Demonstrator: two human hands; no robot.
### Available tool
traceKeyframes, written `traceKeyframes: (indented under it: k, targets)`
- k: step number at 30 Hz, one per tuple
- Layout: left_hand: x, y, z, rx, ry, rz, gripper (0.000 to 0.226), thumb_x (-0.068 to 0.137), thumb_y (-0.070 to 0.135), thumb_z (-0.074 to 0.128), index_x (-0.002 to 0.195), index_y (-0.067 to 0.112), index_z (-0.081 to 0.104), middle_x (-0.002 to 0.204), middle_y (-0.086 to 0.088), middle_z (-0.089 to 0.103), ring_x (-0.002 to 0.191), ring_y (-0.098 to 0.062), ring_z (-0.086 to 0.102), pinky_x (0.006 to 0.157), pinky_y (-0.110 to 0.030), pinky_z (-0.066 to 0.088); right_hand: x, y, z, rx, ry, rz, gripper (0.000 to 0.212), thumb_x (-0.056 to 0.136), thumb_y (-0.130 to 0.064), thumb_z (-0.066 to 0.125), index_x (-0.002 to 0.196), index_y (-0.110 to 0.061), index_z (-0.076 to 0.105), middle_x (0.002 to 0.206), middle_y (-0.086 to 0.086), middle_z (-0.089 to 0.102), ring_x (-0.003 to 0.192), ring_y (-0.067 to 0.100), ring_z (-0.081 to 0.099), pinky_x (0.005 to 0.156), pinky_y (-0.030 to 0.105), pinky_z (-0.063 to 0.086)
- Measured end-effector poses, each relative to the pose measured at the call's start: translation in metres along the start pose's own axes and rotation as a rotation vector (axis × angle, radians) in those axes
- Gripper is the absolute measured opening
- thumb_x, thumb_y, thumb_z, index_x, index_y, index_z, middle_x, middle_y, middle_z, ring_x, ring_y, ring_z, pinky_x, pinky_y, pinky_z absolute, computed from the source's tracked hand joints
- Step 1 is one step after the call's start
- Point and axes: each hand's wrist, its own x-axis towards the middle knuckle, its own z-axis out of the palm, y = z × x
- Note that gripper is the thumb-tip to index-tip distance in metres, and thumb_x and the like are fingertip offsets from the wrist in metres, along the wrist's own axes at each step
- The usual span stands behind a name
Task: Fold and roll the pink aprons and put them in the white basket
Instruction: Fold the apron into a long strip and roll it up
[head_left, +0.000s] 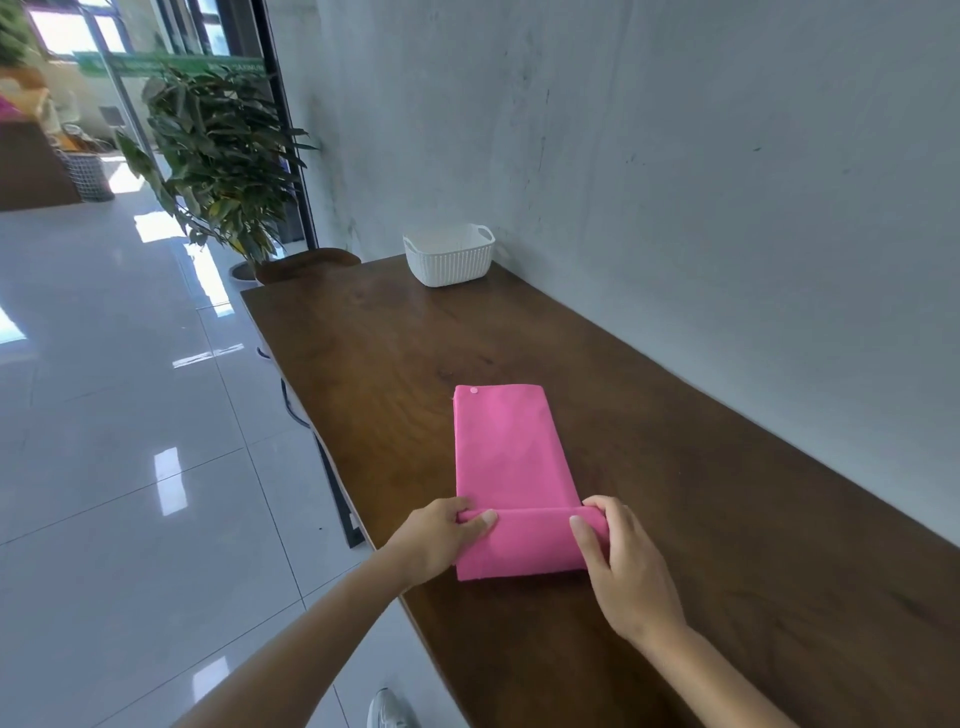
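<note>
Step in hand, as I read it: folding is done and the roll barely begun. The apron (506, 452) lies as a narrow strip on the table (701, 467), its near end turned over once. Left hand (441, 535) grips that turned end at its 9 o'clock side and right hand (623, 566) at 3 o'clock, thumbs on top, fingers curled round the cloth. Next move calls for rolling tight and even toward 12 o'clock, then carrying the roll to the basket (449, 267), well apart at 12 o'clock.
</note>
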Motion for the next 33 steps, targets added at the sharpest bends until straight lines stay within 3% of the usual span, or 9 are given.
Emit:
traceKeyframes:
  k: [4, 8, 11, 15, 20, 24, 28, 33]
  targets:
    - [-0.004, -0.005, 0.001, -0.034, 0.004, -0.013, 0.057, 0.093, 0.065, 0.052, 0.129, 0.023, 0.062, 0.115, 0.006, 0.067, 0.102, -0.013, 0.067, 0.091, -0.034, 0.06, -0.006, 0.003, 0.006, 0.006, 0.052, -0.016, 0.051, 0.095, -0.067, 0.029, 0.124, -0.03, 0.048, 0.113, -0.013, 0.055, 0.089, -0.001, 0.058, 0.054, 0.01, 0.046]
    - [-0.011, -0.009, 0.015, 0.091, 0.314, 0.057, 0.043, 0.093, 0.066, 0.051, 0.121, 0.034, 0.058, 0.12, 0.01, 0.053, 0.102, -0.01, 0.058, 0.079, -0.022, 0.057, 0.008, -0.013, 0.005, -0.051, 0.019, 0.031, 0.049, 0.094, -0.069, 0.025, 0.109, -0.029, 0.049, 0.097, -0.013, 0.058, 0.077, 0.001, 0.058, 0.05, 0.012, 0.041]
    - [-0.015, -0.015, 0.02, 0.132, 0.433, 0.184, 0.043, 0.095, 0.065, 0.046, 0.126, 0.037, 0.056, 0.125, 0.017, 0.047, 0.113, -0.009, 0.053, 0.091, -0.028, 0.057, 0.026, -0.021, -0.001, -0.128, -0.125, 0.1, 0.05, 0.099, -0.067, 0.024, 0.108, -0.025, 0.049, 0.096, -0.01, 0.061, 0.076, 0.002, 0.057, 0.053, 0.018, 0.04]
    - [-0.019, -0.017, 0.026, 0.205, 0.45, 0.286, 0.053, 0.093, 0.068, 0.048, 0.138, 0.04, 0.045, 0.136, 0.022, 0.041, 0.122, -0.003, 0.043, 0.102, -0.026, 0.049, 0.056, -0.022, -0.009, -0.091, -0.322, 0.234, 0.056, 0.1, -0.067, 0.027, 0.115, -0.018, 0.052, 0.101, -0.003, 0.061, 0.08, 0.008, 0.055, 0.058, 0.026, 0.039]
    - [-0.016, -0.016, 0.027, 0.311, 0.476, 0.331, 0.065, 0.094, 0.064, 0.052, 0.151, 0.038, 0.033, 0.151, 0.019, 0.035, 0.132, -0.005, 0.038, 0.108, -0.027, 0.044, 0.084, -0.026, -0.006, -0.116, -0.402, 0.346, 0.058, 0.099, -0.067, 0.031, 0.111, -0.014, 0.053, 0.096, 0.004, 0.059, 0.074, 0.02, 0.059, 0.06, 0.031, 0.05]
    - [-0.011, -0.016, 0.023, 0.364, 0.466, 0.339, 0.06, 0.099, 0.062, 0.044, 0.152, 0.037, 0.033, 0.149, 0.014, 0.039, 0.133, -0.009, 0.039, 0.108, -0.029, 0.046, 0.086, -0.028, -0.001, -0.146, -0.304, 0.372, 0.064, 0.099, -0.066, 0.029, 0.122, -0.011, 0.053, 0.111, 0.008, 0.064, 0.085, 0.021, 0.061, 0.058, 0.032, 0.044]
    - [-0.006, -0.011, 0.017, 0.36, 0.445, 0.338, 0.049, 0.103, 0.052, 0.045, 0.147, 0.032, 0.042, 0.139, 0.011, 0.047, 0.126, -0.01, 0.045, 0.106, -0.026, 0.045, 0.069, -0.031, -0.003, -0.145, -0.101, 0.17, 0.042, 0.102, -0.06, 0.03, 0.109, -0.022, 0.047, 0.107, -0.002, 0.057, 0.079, 0.005, 0.053, 0.053, 0.02, 0.035]
    - [-0.004, -0.008, 0.001, 0.227, 0.3, 0.265, 0.037, 0.102, 0.052, 0.047, 0.134, 0.033, 0.051, 0.117, 0.01, 0.055, 0.105, -0.009, 0.056, 0.091, -0.03, 0.054, 0.04, -0.022, -0.001, -0.063, -0.078, 0.014, 0.039, 0.101, -0.062, 0.024, 0.116, -0.031, 0.043, 0.116, -0.009, 0.052, 0.083, -0.002, 0.053, 0.053, 0.011, 0.04]
